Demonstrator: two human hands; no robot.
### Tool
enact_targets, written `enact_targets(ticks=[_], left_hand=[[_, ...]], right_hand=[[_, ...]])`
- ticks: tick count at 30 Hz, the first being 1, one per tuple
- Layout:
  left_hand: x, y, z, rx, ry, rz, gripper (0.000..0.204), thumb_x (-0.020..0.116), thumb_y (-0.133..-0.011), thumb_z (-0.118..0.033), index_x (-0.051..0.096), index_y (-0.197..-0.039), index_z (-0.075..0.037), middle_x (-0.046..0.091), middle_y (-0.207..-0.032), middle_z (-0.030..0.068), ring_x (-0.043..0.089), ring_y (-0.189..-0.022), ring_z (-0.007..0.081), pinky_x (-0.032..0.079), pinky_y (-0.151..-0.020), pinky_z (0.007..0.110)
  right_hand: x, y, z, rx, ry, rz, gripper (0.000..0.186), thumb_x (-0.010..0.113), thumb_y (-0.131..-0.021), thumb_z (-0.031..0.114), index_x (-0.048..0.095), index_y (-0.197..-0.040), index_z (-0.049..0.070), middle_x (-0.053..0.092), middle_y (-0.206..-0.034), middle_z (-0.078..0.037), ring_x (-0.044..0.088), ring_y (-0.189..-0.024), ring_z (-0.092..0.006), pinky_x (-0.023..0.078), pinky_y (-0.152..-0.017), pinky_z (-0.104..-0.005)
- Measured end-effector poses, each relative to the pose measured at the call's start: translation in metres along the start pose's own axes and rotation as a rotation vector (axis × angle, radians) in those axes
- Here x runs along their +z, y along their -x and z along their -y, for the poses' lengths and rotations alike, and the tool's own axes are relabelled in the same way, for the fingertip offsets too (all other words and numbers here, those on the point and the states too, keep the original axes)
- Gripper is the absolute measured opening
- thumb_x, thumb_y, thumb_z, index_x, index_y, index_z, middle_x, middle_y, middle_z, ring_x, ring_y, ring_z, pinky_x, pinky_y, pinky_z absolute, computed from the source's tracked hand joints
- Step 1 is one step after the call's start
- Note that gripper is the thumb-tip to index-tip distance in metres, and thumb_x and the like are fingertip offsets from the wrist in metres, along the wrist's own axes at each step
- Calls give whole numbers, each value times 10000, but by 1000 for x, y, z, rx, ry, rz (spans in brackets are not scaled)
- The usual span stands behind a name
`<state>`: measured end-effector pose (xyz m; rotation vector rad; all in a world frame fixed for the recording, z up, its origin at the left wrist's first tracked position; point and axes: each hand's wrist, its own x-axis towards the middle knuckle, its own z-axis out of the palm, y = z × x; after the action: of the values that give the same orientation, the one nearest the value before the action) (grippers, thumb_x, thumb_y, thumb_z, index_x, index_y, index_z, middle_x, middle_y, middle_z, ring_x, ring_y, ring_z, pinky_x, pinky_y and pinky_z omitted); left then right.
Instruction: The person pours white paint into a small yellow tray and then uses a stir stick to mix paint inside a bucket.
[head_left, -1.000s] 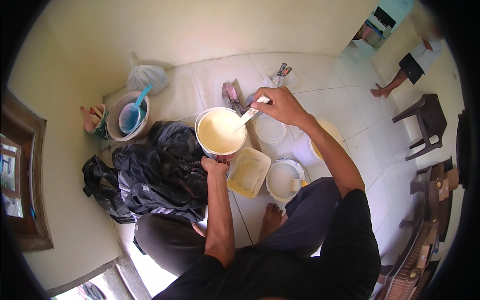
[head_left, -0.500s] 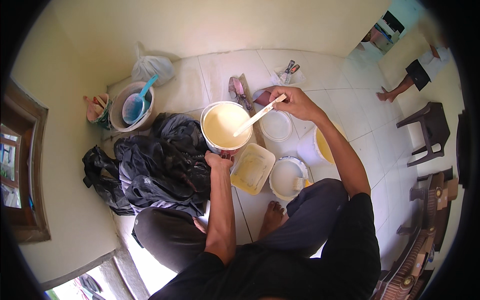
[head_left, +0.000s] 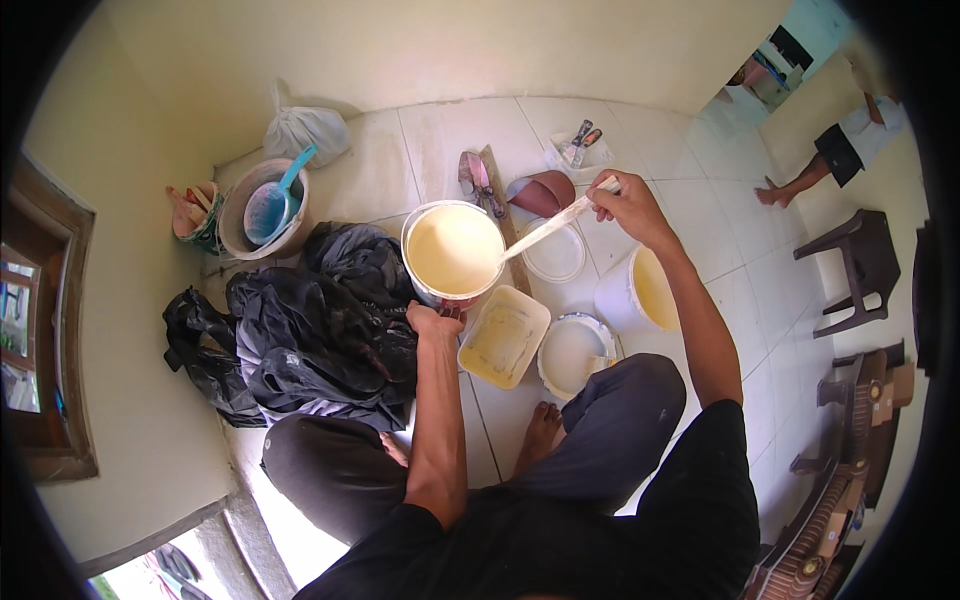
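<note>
A white bucket (head_left: 432, 285) full of cream paint stands on the tiled floor in front of me. My left hand (head_left: 434, 319) grips its near rim. My right hand (head_left: 622, 203) holds the upper end of a paint-coated stirring stick (head_left: 545, 228), whose lower end dips into the paint at the bucket's right side. Just below the bucket lies a rectangular tray (head_left: 503, 337) smeared with cream paint. I sit on the floor with one bare foot (head_left: 538, 433) near the tray.
A second paint bucket (head_left: 640, 290), two round lids (head_left: 556, 252) (head_left: 573, 350), a brown scoop (head_left: 545, 192) and trowels (head_left: 478, 180) lie around. Black plastic sheeting (head_left: 300, 330) is heaped at left, by a bucket with a blue ladle (head_left: 262, 207). Another person's legs (head_left: 800, 180) and stools (head_left: 850, 265) are at right.
My right hand has moved right and away from the bucket, tilting the stick so it leans out over the rim. My left hand stays on the near rim.
</note>
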<state>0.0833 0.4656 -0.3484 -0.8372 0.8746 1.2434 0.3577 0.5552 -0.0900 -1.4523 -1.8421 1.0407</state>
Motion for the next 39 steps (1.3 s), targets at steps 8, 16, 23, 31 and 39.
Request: enact_targets(ticks=[8, 16, 23, 31, 39], left_hand=[[-2, -1, 2, -3, -23, 24, 665, 226, -938, -602, 509, -1348, -161, 570, -1308, 80, 567, -1038, 230, 390, -871, 419], [-3, -1, 1, -15, -7, -54, 667, 275, -921, -626, 536, -1243, -103, 595, -1150, 77, 552, -964, 212, 355, -901, 414], [0, 8, 5, 34, -33, -65, 715, 266, -920, -642, 520, -1217, -43, 612, -1036, 89, 553, -929, 196, 342, -926, 417], [0, 8, 6, 48, -46, -56, 706, 269, -918, -642, 518, -1228, -59, 613, -1067, 90, 556, -949, 200, 332, -948, 424], [0, 9, 4, 18, -23, -85, 619, 318, -918, -617, 553, -1087, -71, 592, -926, 63, 542, -852, 182, 344, -900, 411]], right_hand=[[16, -12, -30, 175, -236, -143, 266, 675, -914, 255, 641, -909, -8, 648, -689, -61, 600, -545, -112, 453, -478, -242], [23, -6, -63, 341, -367, -203, 343, 706, -886, 308, 600, -949, -13, 649, -737, -100, 613, -566, -157, 483, -505, -269], [16, 1, -73, 382, -453, -196, 344, 719, -870, 330, 583, -924, 18, 640, -736, -87, 613, -584, -152, 490, -533, -262], [16, 2, -67, 363, -468, -169, 348, 723, -865, 334, 579, -938, 26, 632, -738, -77, 604, -592, -146, 489, -541, -261], [19, 0, -56, 353, -459, -160, 341, 718, -872, 325, 583, -945, 20, 633, -729, -74, 604, -585, -148, 485, -536, -265]])
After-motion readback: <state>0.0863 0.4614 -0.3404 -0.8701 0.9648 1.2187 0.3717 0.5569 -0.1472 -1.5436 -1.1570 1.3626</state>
